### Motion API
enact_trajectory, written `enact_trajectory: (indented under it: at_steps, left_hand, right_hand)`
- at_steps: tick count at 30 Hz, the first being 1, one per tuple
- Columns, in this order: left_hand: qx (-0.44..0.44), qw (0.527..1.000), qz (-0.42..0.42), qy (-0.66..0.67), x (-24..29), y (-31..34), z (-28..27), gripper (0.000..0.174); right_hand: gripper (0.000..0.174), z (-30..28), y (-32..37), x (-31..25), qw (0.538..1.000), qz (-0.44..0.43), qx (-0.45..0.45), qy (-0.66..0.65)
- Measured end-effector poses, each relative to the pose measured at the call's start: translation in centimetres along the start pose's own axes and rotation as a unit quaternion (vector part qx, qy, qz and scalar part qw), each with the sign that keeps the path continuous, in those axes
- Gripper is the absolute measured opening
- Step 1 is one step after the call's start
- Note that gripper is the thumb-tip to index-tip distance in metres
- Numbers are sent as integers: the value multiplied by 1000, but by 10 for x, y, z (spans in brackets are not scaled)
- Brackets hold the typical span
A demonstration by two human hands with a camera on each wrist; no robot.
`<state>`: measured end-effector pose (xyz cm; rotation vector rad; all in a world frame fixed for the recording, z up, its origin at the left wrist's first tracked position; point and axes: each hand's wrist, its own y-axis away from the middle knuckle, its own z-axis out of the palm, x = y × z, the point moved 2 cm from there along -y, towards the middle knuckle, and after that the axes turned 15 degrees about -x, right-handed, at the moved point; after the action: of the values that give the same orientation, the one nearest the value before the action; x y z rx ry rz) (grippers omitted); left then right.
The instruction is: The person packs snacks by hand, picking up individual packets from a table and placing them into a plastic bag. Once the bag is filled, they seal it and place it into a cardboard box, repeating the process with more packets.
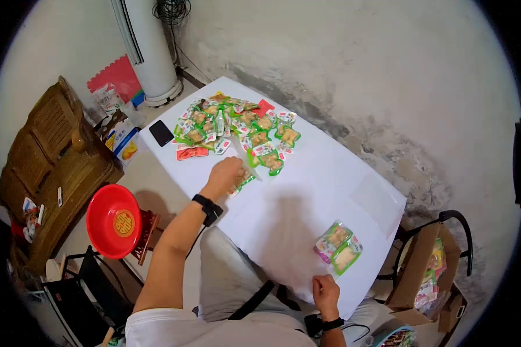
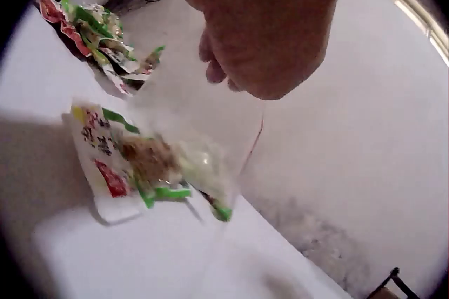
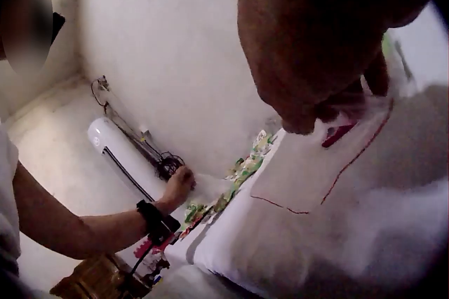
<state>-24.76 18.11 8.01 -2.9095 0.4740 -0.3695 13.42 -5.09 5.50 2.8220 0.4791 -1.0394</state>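
My left hand (image 1: 226, 174) is curled at the near edge of a pile of snack packets (image 1: 208, 124). It grips thin clear plastic, and a packet (image 2: 151, 162) lies below it in the left wrist view. At the table's near side, my right hand (image 1: 326, 295) pinches clear plastic with a red line (image 3: 351, 166), best seen in the right wrist view. Just beyond the right hand lie two packets, one purple-edged (image 1: 333, 238) and one green-edged (image 1: 346, 257). Whether both hands hold one sheet or bag, I cannot tell.
A black phone (image 1: 161, 133) lies at the white table's (image 1: 283, 231) left edge. Left of the table stand a red basin (image 1: 114, 222) and a carved wooden bench (image 1: 58, 168). A cardboard box (image 1: 414, 272) with packets is on the right, beside a black chair (image 1: 466, 243).
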Motion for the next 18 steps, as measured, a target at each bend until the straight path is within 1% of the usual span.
enact_trajectory:
  at_steps: [1, 2, 4, 5, 6, 7, 8, 9, 10, 11, 12, 13, 15, 16, 17, 18]
  left_hand:
    - [8, 1000, 17, -24, 9, 7, -1, 14]
    - [7, 1000, 14, -27, 19, 14, -2, 14]
    - [65, 997, 34, 10, 44, 29, -6, 16]
    - [87, 996, 37, 6, 56, 38, -6, 19]
    - [79, 996, 40, 9, 73, 47, -9, 19]
    - [89, 994, 58, 31, 94, 59, -14, 19]
    - [100, 991, 77, 55, 115, 70, -17, 20]
    - [62, 994, 79, 45, 135, 81, -13, 21]
    - [50, 993, 88, 55, 154, 95, -5, 21]
    - [41, 989, 104, 92, 170, 107, 2, 20]
    - [35, 984, 120, 127, 184, 115, 7, 19]
    - [29, 983, 124, 133, 194, 123, 17, 19]
    - [-1, 967, 139, 215, 209, 138, 37, 18]
    - [-3, 966, 140, 217, 215, 144, 38, 18]
    - [-43, 958, 127, 253, 220, 149, 39, 18]
    - [-81, 948, 114, 287, 224, 152, 40, 18]
  right_hand:
    - [13, 1, 1, 0, 1000, 8, -24, -6]
    - [13, 0, 2, -3, 1000, 6, -26, -9]
    - [19, -9, -4, -14, 1000, -16, 19, 17]
    - [19, -12, -8, -19, 1000, -13, 18, 15]
    - [20, -17, -11, -25, 999, -23, 37, 16]
    - [21, -21, -10, -31, 998, -27, 55, 17]
    - [23, -20, -12, -33, 997, 7, 12, -81]
    - [25, -15, -16, -34, 982, 43, -26, -180]
    - [36, -3, -22, -31, 919, 90, -92, -373]
    - [46, -6, -32, -45, 852, 117, -138, -492]
    - [43, -1, -44, -48, 744, 176, -147, -627]
    - [42, 11, -53, -44, 611, 227, -151, -743]
    - [41, 52, -73, -10, 570, 199, -157, -782]
    - [41, 63, -77, -4, 569, 201, -155, -782]
    - [40, 68, -80, 0, 665, 138, -123, -723]
    - [40, 67, -83, 1, 751, 70, -88, -651]
